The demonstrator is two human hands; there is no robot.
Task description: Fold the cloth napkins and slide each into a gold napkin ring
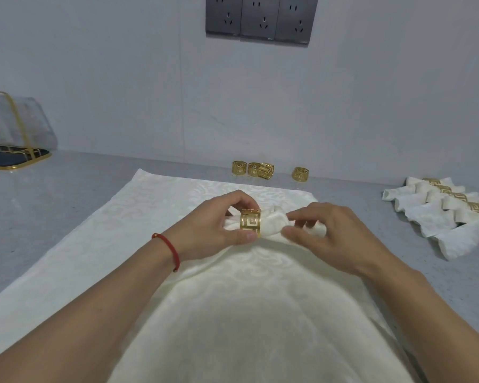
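Napkin, cream damask cloth: we record it gathered into a soft roll at the centre of the frame, raised a little above a large cream cloth spread flat on the grey counter.

Ring, gold, cut-out key pattern: already round the roll, near its left end. Our left hand pinches the ring, thumb on its lower edge and curled fingers over the top. Our right hand pinches the bunched cloth just at 3 o'clock of the ring, thumb and fingertips closed on the fabric.

Handling, as we judge it: the cloth is light, limp and compressible, likely to bunch or spring open if let go; best held close to the ring, where it is tightest. The ring looks stiff, smooth and possibly slippery; take it by its edges.

Step in hand, by our estimate: drawing the ring toward the middle of the roll.

Other stock:
- spare rings, four, at 12 o'clock by the wall, two of them touching;
- finished napkins, in rings, overlapping in a row at 3 o'clock;
- clear zipped bag with gold trim at 10 o'clock;
- red bracelet on the left wrist;
- wall sockets at 12 o'clock, high.
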